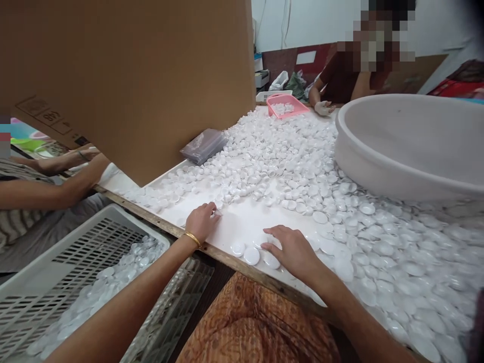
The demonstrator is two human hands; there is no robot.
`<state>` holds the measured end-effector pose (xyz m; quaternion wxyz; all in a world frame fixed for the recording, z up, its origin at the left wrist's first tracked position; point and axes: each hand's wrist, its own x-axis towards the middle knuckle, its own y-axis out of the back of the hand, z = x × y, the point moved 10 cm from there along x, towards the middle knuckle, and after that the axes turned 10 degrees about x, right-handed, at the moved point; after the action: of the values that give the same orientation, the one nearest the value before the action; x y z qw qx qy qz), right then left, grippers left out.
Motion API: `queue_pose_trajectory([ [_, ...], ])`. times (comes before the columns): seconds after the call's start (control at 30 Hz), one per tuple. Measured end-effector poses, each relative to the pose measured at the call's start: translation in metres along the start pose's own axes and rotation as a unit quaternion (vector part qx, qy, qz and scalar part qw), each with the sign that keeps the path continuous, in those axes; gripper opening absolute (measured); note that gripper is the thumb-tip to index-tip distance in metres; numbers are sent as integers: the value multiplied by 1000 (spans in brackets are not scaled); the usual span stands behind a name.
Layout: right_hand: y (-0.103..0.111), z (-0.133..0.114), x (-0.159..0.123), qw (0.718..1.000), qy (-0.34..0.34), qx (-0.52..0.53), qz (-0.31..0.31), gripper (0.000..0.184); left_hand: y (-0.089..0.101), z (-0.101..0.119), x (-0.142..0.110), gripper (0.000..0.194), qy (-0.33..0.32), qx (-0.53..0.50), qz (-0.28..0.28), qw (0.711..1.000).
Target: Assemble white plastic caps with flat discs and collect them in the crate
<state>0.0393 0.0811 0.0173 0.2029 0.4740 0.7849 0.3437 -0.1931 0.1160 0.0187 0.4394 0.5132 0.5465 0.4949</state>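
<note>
On the white tabletop, my left hand (202, 220) has its fingers curled and pressed together near the front edge. Something pale shows at its fingertips, too small to make out. My right hand (293, 249) hovers low over the table's front edge, thumb and index finger apart. Close to those fingertips lie several flat, shiny white round plastic discs (251, 256), in a loose row along the wooden edge. Behind both hands spreads a wide layer of small white shallow plastic caps (280, 156). Larger white discs (378, 262) cover the table at the right.
A big cardboard box (151, 75) stands at the left rear, with clear plastic bags (204, 145) beside it. A large white basin (401, 176) sits at right. A pink tray (291, 113) is farther back. Below left is a crate (22, 287) of clear pieces. Two people sit nearby.
</note>
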Motion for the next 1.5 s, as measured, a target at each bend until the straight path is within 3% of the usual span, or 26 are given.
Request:
queue_pose_trajectory([
  [0.17,32,17,25,994,-17,-85,66,30,3,37,8,20,-72,50,11,996],
  [0.33,20,18,76,990,-12,-117,73,25,1,67,16,20,-111,65,-10,992],
  [0.43,15,23,89,992,-35,-91,83,19,5,82,17,21,-128,90,-22,987],
  [0.53,13,36,82,994,-70,-37,81,14,10,93,17,21,-153,132,-47,978],
  [0.73,-10,65,51,981,-153,120,-9,22,13,119,17,24,-192,167,-87,963],
  [0.9,-12,75,42,966,-188,177,3,16,10,148,4,26,-235,168,-79,954],
  [1.07,16,75,33,971,-191,136,47,13,12,148,2,30,-240,131,-106,956],
  [1.2,59,64,30,972,-138,-60,179,16,29,137,36,28,-185,54,-27,981],
  [1.27,62,59,34,964,-113,-145,193,18,31,133,55,26,-153,23,13,988],
  [1.37,51,59,43,962,-86,-202,161,14,18,134,73,23,-137,4,21,990],
  [1.5,55,66,40,973,-98,-116,176,14,5,133,75,16,-146,-19,5,989],
])
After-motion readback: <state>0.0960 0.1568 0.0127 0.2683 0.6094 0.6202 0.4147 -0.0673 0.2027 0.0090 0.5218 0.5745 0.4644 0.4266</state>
